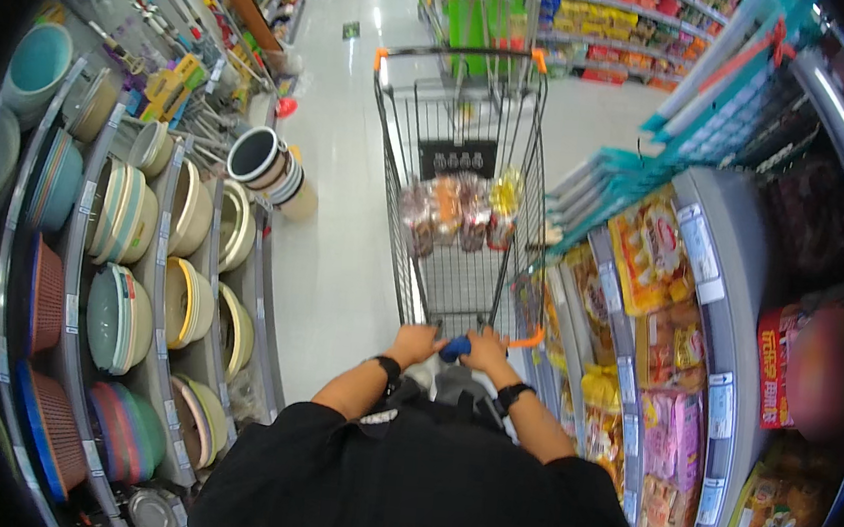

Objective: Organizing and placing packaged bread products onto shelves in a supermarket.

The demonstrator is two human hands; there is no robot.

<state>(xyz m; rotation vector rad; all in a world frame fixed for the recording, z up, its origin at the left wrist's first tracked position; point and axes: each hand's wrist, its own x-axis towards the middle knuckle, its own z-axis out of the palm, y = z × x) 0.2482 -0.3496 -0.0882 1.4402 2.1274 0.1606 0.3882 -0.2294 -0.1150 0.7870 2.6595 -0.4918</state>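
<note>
A black wire shopping cart with orange corner pieces stands before me in a shop aisle. My left hand is closed on the left part of its handle. Close beside it, my right hand grips the handle at the right, next to a blue piece between the two hands. Several clear-wrapped food packages lie across the cart's basket, with a yellow-topped package at their right end. Both wrists wear black bands.
Shelves of plastic basins line the left side, and stacked buckets stand at their aisle edge. Packaged baked goods fill the shelves close on the right. Teal racks stand ahead at the right, near the cart.
</note>
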